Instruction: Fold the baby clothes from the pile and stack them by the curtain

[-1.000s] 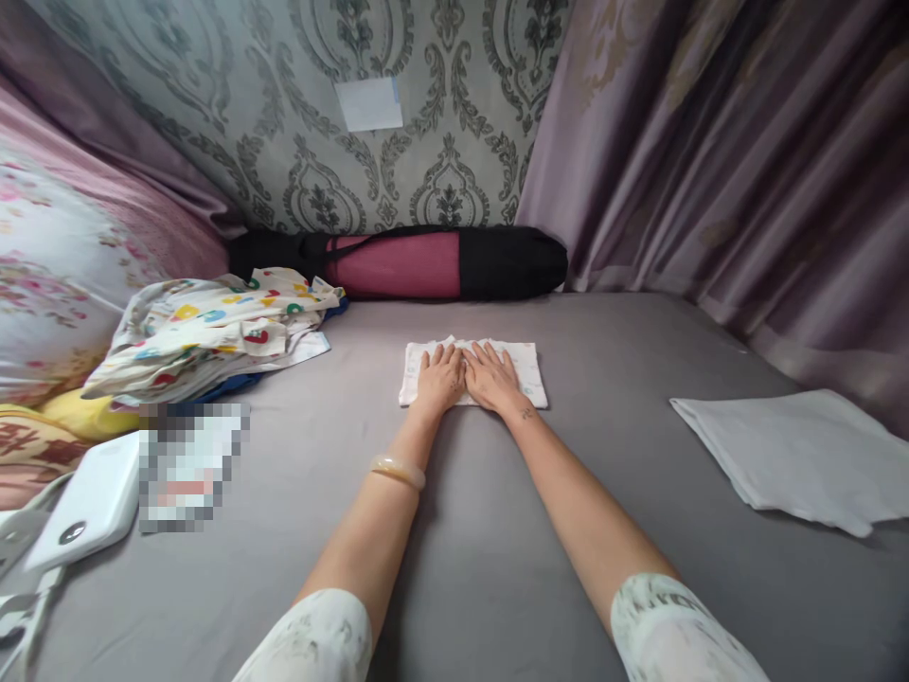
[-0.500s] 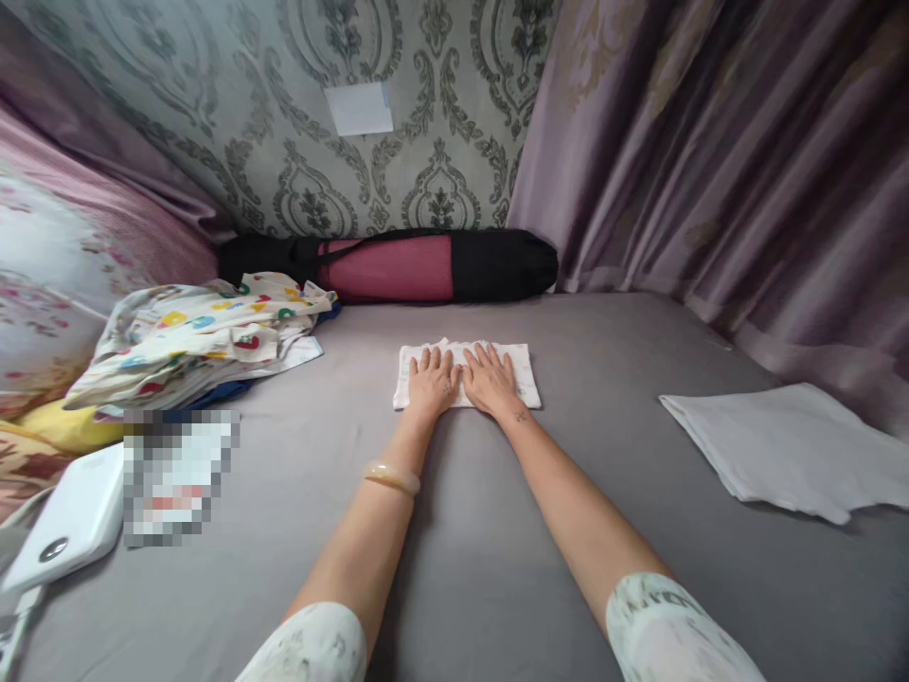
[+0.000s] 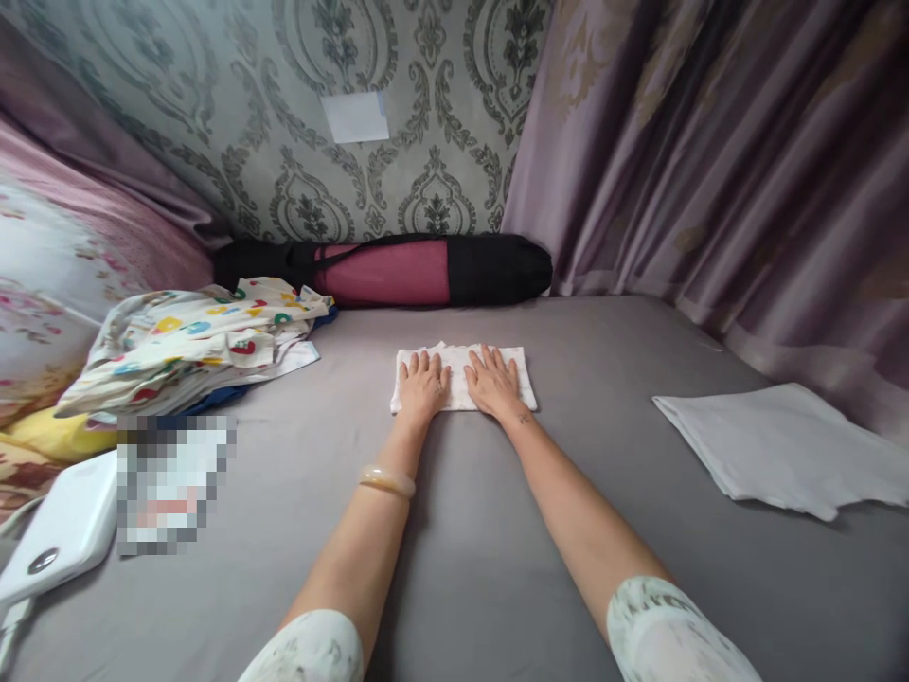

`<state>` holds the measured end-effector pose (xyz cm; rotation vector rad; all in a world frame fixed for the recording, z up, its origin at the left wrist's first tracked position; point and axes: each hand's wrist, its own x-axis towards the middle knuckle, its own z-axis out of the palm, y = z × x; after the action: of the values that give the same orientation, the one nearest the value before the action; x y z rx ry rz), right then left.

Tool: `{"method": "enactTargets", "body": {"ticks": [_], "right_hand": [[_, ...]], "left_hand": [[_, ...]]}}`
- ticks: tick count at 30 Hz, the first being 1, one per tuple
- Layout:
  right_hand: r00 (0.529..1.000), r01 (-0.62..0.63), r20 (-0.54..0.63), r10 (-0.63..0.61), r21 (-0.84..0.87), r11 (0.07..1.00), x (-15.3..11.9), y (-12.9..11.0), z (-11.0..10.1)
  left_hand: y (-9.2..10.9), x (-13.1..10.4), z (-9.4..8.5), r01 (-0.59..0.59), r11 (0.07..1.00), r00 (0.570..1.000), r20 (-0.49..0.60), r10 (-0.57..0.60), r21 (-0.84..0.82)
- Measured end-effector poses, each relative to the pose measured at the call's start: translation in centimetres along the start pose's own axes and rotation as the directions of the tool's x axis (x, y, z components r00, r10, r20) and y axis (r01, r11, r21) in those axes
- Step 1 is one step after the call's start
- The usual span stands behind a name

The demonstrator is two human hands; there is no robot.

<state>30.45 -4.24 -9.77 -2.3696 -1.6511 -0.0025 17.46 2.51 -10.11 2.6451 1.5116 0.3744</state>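
Note:
A folded white cloth [image 3: 457, 377] with a faint print lies as a flat rectangle on the grey bed sheet [image 3: 483, 530]. My left hand [image 3: 424, 383] rests palm down on its left half, fingers spread. On the right half my right hand [image 3: 492, 381] lies flat too, its fingers apart. A gap of bare cloth shows between the two hands. Both palms hide part of the cloth, and neither hand grips it.
Crumpled patterned clothes [image 3: 205, 332] are piled at the left. Nearer lie a white power bank [image 3: 61, 521] with a cable and a blurred-out item [image 3: 174, 488]. A black and pink long bag [image 3: 383, 273] lies along the wall. Another white cloth [image 3: 781, 450] lies at the right.
My hands have slid apart, the left one leftward and the right one slightly rightward on the cloth. The folded cloth stays in place. The view has shifted slightly.

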Motion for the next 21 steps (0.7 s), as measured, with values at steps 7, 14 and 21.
{"method": "enactTargets", "body": {"ticks": [7,14,21], "right_hand": [[0.998,-0.067,-0.008,0.067,-0.024,0.997,-0.2,0.5,-0.3],[0.993,-0.113,-0.037,0.112,-0.027,0.993,0.1,1.7,-0.9],[0.976,-0.216,0.001,0.217,-0.043,0.975,0.2,3.5,-0.5]], "left_hand": [[-0.5,0.2,0.1,0.114,0.993,0.993,-0.015,-0.114,-0.003],[-1.4,0.1,-0.9,0.130,0.991,0.991,-0.017,-0.130,0.022],[-2.8,0.2,-0.7,0.212,0.977,0.975,0.075,-0.210,-0.014]]}}
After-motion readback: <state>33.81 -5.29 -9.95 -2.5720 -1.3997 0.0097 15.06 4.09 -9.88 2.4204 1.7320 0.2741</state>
